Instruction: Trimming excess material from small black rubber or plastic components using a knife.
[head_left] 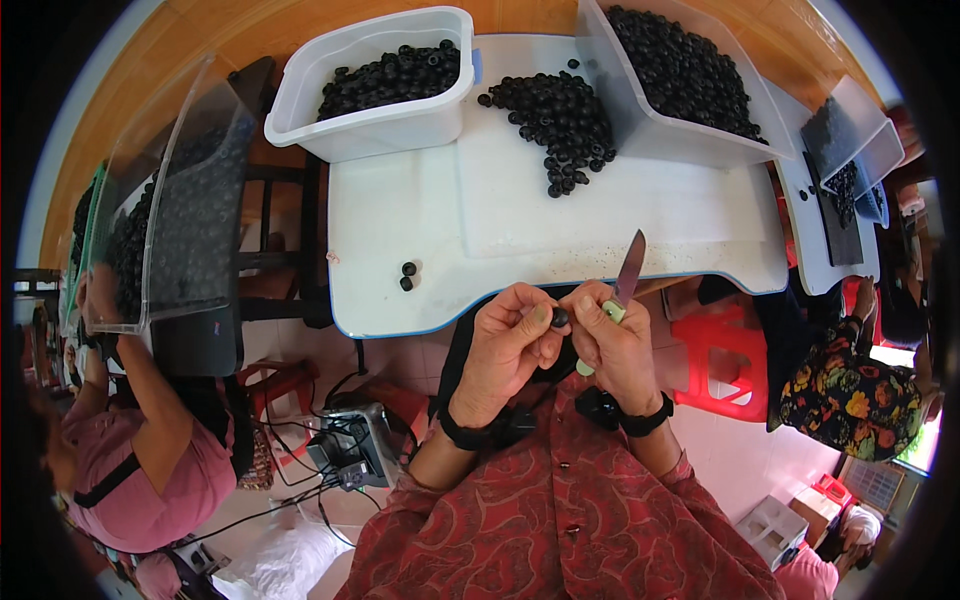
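Knife [630, 268] is jutting from clenched right hand [614, 345], left hand [508, 340] pinching black piece [559, 318], likely light, firm, best held by sides.

On that blue-edged white table [400, 215], from its middle: a white rectangular plastic tub [400, 138] at ten o'clock; a translucent rectangular plastic bin [680, 146] at two; round black pieces [570, 118] in both, heaped between at twelve; two loose pieces [408, 269] at eight.

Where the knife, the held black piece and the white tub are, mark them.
Knife [625, 284]: head view, on the blade.
Held black piece [559, 318]: head view, on its exposed side.
White tub [395, 138]: head view, on its near wall.
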